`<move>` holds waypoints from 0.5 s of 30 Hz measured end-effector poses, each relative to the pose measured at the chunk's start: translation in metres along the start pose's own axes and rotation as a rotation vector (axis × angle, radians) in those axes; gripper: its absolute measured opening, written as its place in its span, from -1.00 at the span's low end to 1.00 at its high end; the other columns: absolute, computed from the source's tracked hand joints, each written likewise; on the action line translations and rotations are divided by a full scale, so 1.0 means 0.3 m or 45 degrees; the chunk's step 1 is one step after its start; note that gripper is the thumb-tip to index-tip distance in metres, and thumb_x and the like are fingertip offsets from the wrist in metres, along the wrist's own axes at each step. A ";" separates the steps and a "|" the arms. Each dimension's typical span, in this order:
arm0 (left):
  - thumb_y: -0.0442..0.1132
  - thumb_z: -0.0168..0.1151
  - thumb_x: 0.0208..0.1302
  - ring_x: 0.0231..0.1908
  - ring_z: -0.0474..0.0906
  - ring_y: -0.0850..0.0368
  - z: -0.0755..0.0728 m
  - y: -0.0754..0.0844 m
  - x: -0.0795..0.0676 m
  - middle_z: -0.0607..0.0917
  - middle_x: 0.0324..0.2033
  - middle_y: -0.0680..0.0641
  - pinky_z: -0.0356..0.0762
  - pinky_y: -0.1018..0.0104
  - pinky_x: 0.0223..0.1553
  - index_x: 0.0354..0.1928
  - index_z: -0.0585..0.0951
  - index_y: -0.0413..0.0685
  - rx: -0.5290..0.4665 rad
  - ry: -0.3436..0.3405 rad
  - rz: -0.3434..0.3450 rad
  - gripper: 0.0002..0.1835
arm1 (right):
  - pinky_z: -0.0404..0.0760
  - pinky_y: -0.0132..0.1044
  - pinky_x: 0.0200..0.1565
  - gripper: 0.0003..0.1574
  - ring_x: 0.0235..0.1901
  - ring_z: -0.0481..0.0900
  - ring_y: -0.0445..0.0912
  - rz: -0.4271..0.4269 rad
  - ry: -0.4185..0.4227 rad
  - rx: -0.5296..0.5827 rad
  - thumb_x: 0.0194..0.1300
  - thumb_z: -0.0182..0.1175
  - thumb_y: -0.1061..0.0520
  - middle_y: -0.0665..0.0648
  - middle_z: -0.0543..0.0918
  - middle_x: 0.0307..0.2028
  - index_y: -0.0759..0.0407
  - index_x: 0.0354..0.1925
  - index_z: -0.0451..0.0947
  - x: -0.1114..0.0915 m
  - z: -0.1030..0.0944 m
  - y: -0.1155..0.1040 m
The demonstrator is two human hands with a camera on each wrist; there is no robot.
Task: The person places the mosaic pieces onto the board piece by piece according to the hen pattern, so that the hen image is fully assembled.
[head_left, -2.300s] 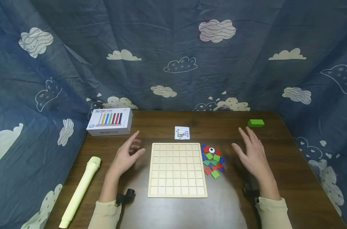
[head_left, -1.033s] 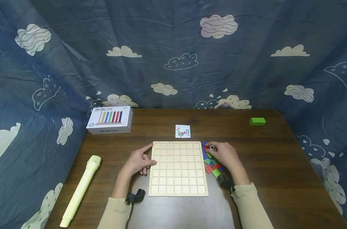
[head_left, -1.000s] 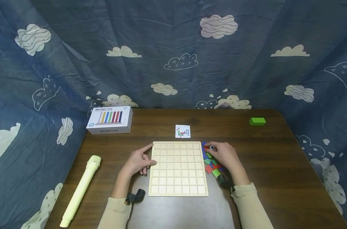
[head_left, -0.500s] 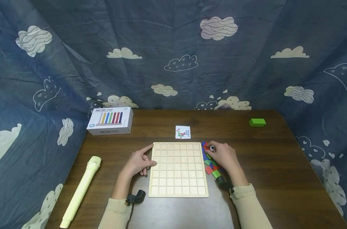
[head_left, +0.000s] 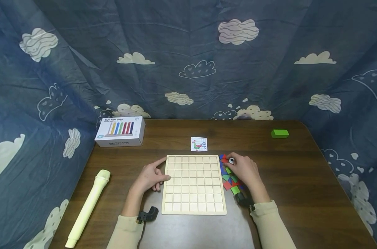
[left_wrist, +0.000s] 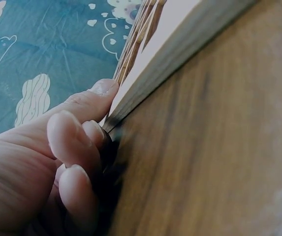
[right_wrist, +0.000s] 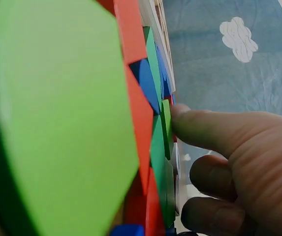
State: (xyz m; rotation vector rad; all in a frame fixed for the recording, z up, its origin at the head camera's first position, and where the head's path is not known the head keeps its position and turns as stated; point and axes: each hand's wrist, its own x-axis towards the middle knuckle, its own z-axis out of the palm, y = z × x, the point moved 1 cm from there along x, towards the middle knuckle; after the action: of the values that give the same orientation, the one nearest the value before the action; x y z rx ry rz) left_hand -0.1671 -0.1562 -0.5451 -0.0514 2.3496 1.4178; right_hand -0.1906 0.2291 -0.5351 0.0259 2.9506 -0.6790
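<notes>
A pale wooden grid board (head_left: pixel 193 183) with a raised rim lies in front of the person. The left hand (head_left: pixel 149 177) rests on its left side, index finger stretched to the far left corner and thumb on the rim; the other fingers are curled beside the edge. In the left wrist view the thumb (left_wrist: pixel 94 101) presses on the board's edge. Right of the board lie flat red, green and blue pieces (head_left: pixel 235 190). The right hand (head_left: pixel 244 169) pinches a red piece (head_left: pixel 224 160) there between thumb and index finger. A white eye disc (head_left: pixel 231 160) shows between these fingers.
A small printed pattern card (head_left: pixel 199 144) lies behind the board. A white toy box (head_left: pixel 120 132) stands at the back left, a pale yellow microphone-shaped stick (head_left: pixel 88 207) at the left. A green block (head_left: pixel 279 133) sits at the back right. A cloud-patterned curtain (head_left: pixel 188 62) hangs behind.
Both hands have come in from the sides, the left onto the board, the right to the pieces. Over the last second the right fingers shift slightly among the red pieces by the eye disc.
</notes>
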 end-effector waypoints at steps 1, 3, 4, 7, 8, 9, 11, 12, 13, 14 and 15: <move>-0.21 0.59 0.20 -0.81 0.53 0.15 0.000 -0.001 0.000 0.66 -0.64 -0.06 0.51 0.35 -0.76 0.62 0.35 0.21 0.000 -0.003 0.004 -0.04 | 0.42 -0.20 -0.30 -0.51 -0.40 0.52 -0.02 0.006 -0.002 0.005 0.38 0.45 -0.12 0.11 0.71 -0.39 0.03 0.18 0.69 0.000 0.000 0.002; -0.21 0.59 0.20 -0.81 0.53 0.15 0.000 -0.003 0.001 0.66 -0.64 -0.05 0.51 0.36 -0.75 0.62 0.34 0.21 -0.002 -0.008 0.008 -0.04 | 0.42 -0.20 -0.30 -0.56 -0.39 0.52 -0.01 0.012 -0.007 0.014 0.40 0.43 -0.09 0.11 0.70 -0.39 0.00 0.16 0.71 0.001 0.000 0.006; -0.21 0.58 0.21 -0.81 0.53 0.16 0.000 -0.004 0.001 0.66 -0.64 -0.05 0.51 0.36 -0.75 0.62 0.34 0.21 -0.002 -0.009 0.013 -0.04 | 0.42 -0.20 -0.29 -0.58 -0.39 0.52 -0.01 0.017 -0.007 0.020 0.40 0.42 -0.08 0.10 0.70 -0.40 -0.01 0.16 0.71 0.001 0.000 0.009; -0.21 0.58 0.20 -0.81 0.53 0.17 0.000 -0.006 0.001 0.66 -0.65 -0.05 0.51 0.36 -0.75 0.64 0.31 0.21 -0.007 -0.012 0.020 -0.02 | 0.40 -0.19 -0.29 -0.55 -0.38 0.51 -0.01 0.036 -0.004 0.041 0.40 0.42 -0.10 0.10 0.66 -0.43 0.01 0.17 0.71 0.001 -0.003 0.018; -0.22 0.59 0.20 -0.81 0.51 0.17 0.000 -0.005 0.000 0.66 -0.65 -0.04 0.51 0.36 -0.75 0.64 0.31 0.21 -0.007 -0.012 0.017 -0.01 | 0.39 -0.19 -0.29 -0.53 -0.38 0.51 -0.01 0.043 0.000 0.043 0.39 0.43 -0.11 0.09 0.65 -0.44 0.02 0.17 0.71 0.001 -0.004 0.020; -0.22 0.59 0.19 -0.82 0.49 0.18 0.000 -0.005 0.000 0.65 -0.66 -0.04 0.49 0.36 -0.75 0.64 0.30 0.22 -0.003 -0.012 0.012 0.00 | 0.39 -0.19 -0.29 -0.51 -0.38 0.51 -0.01 0.051 0.003 0.047 0.39 0.43 -0.13 0.09 0.64 -0.44 0.03 0.18 0.70 0.001 -0.006 0.021; -0.22 0.60 0.17 -0.83 0.46 0.18 0.000 -0.002 -0.001 0.62 -0.69 -0.03 0.46 0.36 -0.76 0.65 0.29 0.24 0.008 -0.013 0.004 0.02 | 0.40 -0.18 -0.28 -0.46 -0.38 0.51 -0.01 0.057 0.010 0.047 0.38 0.44 -0.16 0.10 0.65 -0.44 0.08 0.18 0.69 0.001 -0.008 0.022; -0.21 0.60 0.16 -0.84 0.44 0.19 -0.001 0.000 -0.001 0.61 -0.70 -0.02 0.44 0.37 -0.77 0.65 0.29 0.26 0.017 -0.015 -0.001 0.03 | 0.41 -0.18 -0.27 -0.44 -0.38 0.52 -0.01 0.055 0.012 0.043 0.38 0.44 -0.17 0.10 0.66 -0.44 0.09 0.19 0.68 0.002 -0.009 0.022; -0.21 0.61 0.16 -0.84 0.43 0.19 0.000 0.002 -0.002 0.60 -0.72 -0.02 0.43 0.38 -0.77 0.65 0.28 0.27 0.027 -0.017 -0.006 0.04 | 0.43 -0.16 -0.26 -0.43 -0.38 0.53 -0.01 0.053 0.013 0.038 0.38 0.44 -0.17 0.11 0.68 -0.43 0.10 0.20 0.68 0.003 -0.009 0.021; -0.20 0.61 0.15 -0.84 0.42 0.19 0.000 0.003 -0.002 0.59 -0.73 -0.01 0.42 0.39 -0.77 0.65 0.28 0.29 0.035 -0.020 -0.012 0.04 | 0.45 -0.15 -0.25 -0.42 -0.38 0.54 -0.01 0.051 0.015 0.034 0.37 0.44 -0.17 0.12 0.70 -0.41 0.11 0.20 0.68 0.003 -0.009 0.020; -0.20 0.61 0.15 -0.85 0.42 0.19 0.000 0.004 -0.001 0.58 -0.74 -0.01 0.41 0.39 -0.77 0.65 0.28 0.31 0.043 -0.024 -0.014 0.05 | 0.46 -0.14 -0.24 -0.41 -0.37 0.55 -0.01 0.049 0.018 0.030 0.38 0.44 -0.17 0.14 0.73 -0.38 0.11 0.21 0.67 0.004 -0.008 0.019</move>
State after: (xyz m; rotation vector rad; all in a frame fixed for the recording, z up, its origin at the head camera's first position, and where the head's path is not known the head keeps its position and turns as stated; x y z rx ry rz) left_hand -0.1671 -0.1557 -0.5441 -0.0413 2.3538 1.3674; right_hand -0.1917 0.2352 -0.5354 0.0895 2.9476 -0.7119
